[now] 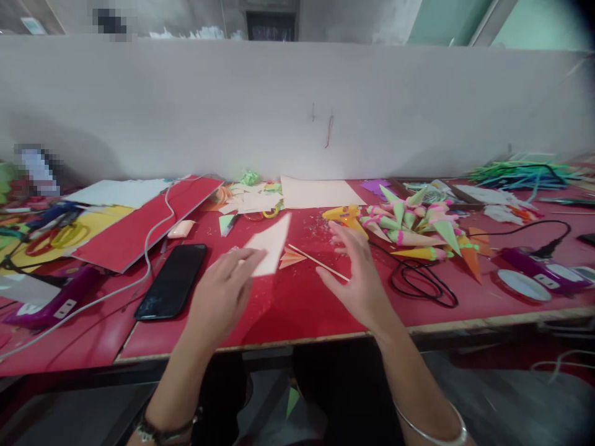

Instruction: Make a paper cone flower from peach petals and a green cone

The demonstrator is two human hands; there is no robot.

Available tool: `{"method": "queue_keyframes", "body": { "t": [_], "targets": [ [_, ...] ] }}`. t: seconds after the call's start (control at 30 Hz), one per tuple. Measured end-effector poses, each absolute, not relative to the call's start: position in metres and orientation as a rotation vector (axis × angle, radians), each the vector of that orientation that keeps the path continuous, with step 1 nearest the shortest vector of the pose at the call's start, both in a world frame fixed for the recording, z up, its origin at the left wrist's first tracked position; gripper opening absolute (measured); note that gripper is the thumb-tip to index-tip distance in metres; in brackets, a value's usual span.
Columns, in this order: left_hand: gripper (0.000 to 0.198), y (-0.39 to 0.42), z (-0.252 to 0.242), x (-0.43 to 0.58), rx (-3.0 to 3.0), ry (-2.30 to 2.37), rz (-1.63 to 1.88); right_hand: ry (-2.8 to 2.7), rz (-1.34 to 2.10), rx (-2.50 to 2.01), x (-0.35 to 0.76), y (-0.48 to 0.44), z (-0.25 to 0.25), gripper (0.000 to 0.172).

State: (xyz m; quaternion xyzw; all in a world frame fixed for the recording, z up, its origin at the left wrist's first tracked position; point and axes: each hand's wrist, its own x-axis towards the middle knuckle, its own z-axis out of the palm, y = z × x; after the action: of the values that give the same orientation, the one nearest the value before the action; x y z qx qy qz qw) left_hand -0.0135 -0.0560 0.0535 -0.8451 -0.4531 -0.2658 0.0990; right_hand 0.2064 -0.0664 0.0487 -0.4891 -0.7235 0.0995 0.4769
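Observation:
My left hand is closed on a pale peach piece of paper, which tilts up above the red table. My right hand is open, thumb and fingers apart, with nothing visible between them. Just beyond its fingertips lies a yellow glue gun; whether they touch I cannot tell. A thin wooden stick runs across the tabletop between my hands, its right end near my right thumb. Beside the stick is a small folded orange paper piece, partly behind the held paper.
A black phone lies left of my left hand. To the right are a pile of paper cones, a coiled black cord, a white dish and a purple power strip. Peach sheets lie against the partition.

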Motion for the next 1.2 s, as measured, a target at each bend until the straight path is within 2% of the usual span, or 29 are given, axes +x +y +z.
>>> {"method": "queue_keyframes", "body": {
  "t": [0.1, 0.17, 0.23, 0.37, 0.43, 0.63, 0.83, 0.97, 1.2],
  "targets": [
    [0.04, -0.063, 0.048, 0.008, -2.745, -1.08, -0.672, -1.981, -0.028, -1.218, 0.22, -0.078, 0.058, 0.042],
    [0.038, -0.068, 0.04, 0.023, -2.811, -1.013, -0.562, -2.119, -0.08, -1.188, 0.23, -0.083, 0.053, 0.029],
    [0.04, -0.073, 0.031, 0.035, -2.872, -1.03, -0.411, -2.195, -0.046, -1.17, 0.241, -0.086, 0.04, 0.026],
    [0.042, -0.077, 0.021, 0.045, -3.049, -1.078, -0.28, -2.303, 0.183, -1.245, 0.262, -0.086, 0.013, 0.023],
    [0.05, -0.074, 0.02, 0.043, -3.115, -1.128, -0.311, -2.345, 0.313, -1.258, 0.271, -0.086, 0.004, 0.022],
    [0.06, -0.055, 0.014, 0.027, -3.189, -1.312, -0.23, -2.42, 0.586, -1.229, 0.281, -0.077, 0.004, 0.02],
    [0.075, -0.045, 0.013, 0.019, -3.292, -1.389, -0.12, -2.449, 0.545, -1.245, 0.263, -0.059, 0.009, 0.02],
    [0.084, -0.042, 0.012, 0.018, -3.266, -1.432, -0.076, -2.496, 0.499, -1.103, 0.248, -0.044, 0.009, 0.021],
    [0.078, -0.043, 0.007, 0.018, -3.224, -1.448, -0.159, -2.528, 0.331, -1.087, 0.228, -0.031, 0.002, 0.022]
  ]
}}
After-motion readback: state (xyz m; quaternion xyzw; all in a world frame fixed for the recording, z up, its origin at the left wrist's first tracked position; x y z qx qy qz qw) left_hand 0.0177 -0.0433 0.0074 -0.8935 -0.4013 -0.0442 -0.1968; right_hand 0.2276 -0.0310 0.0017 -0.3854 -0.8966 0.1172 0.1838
